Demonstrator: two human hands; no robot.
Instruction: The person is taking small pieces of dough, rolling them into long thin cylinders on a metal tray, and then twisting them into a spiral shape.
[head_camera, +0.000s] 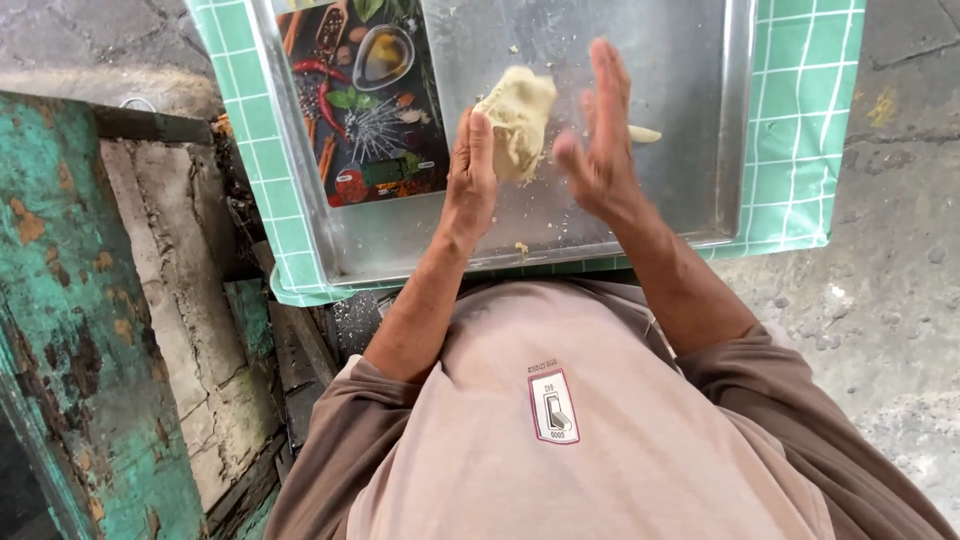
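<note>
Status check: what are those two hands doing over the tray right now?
Left hand pressed against dough lump, fingers together. Right hand open, beside the dough. Metal tray beneath, small dough scrap near right hand. Nothing blocking.

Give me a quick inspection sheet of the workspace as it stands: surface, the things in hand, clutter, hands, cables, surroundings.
Surface: metal tray lying on a green checked cloth; tray floor smeared with flour or dough residue.
Job's things: pale dough lump held up between both hands, above the tray.
Clutter: picture board with spices and chillies in the tray's left part; small dough piece and crumbs on the tray.
Hands: left hand pressed against the dough's side; right hand open, fingers spread, beside the dough; contact cannot be told.
Cables: nothing seen.
Surroundings: cracked concrete floor; worn wooden structure with peeling green paint at left.
</note>
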